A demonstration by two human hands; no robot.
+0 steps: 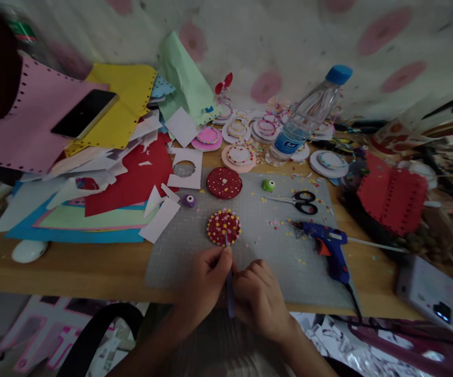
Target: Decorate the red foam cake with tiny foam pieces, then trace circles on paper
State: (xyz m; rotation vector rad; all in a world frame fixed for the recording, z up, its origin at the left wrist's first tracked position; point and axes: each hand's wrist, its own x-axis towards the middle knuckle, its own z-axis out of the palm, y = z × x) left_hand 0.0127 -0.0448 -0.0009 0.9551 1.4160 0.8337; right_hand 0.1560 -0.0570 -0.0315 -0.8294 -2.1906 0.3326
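Cluttered with coloured paper sheets (104, 217), the wooden table carries a grey cutting mat (277, 264); on it the dotted red disc (223, 226) lies flat just beyond both hands, with a plainer red disc (224, 183) behind it and a blue glue gun (330, 248) to the right. The left hand (205, 285) is closed, pinching a thin blue tool (229, 296) whose tip touches the disc's near edge. The right hand (260, 298) sits curled shut against the shaft, though whether it grips it I cannot tell. Nothing pins the disc down, so in my judgement a sideways push from the tip could slide it or scrape loose its tiny dots.
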